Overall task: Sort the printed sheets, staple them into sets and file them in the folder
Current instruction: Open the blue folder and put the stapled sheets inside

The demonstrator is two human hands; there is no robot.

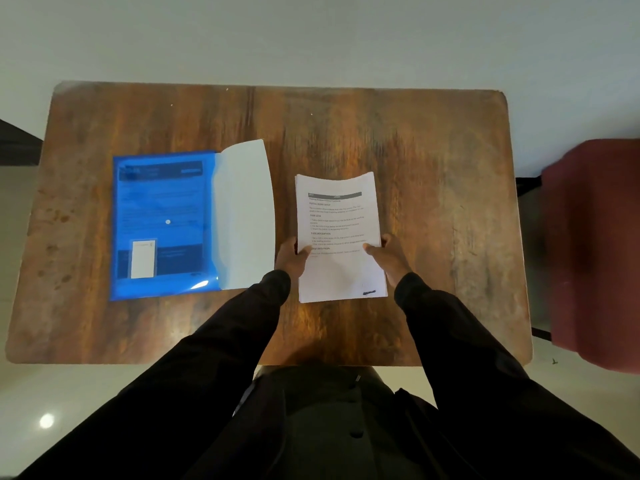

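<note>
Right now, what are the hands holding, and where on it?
The stack of printed sheets: left hand grips its left edge, right hand grips its right edge.

Office or study room, most likely. A wooden desk (433, 150) with rounded corners stands against a plain pale wall (311, 36), on a glossy light floor (69, 393) that reflects a ceiling lamp. Paperwork on the desk: a blue plastic folder (162, 220) lying open and a stack of printed sheets (337, 216). A red padded seat (595, 237), blurred, stands at the right end.
</note>
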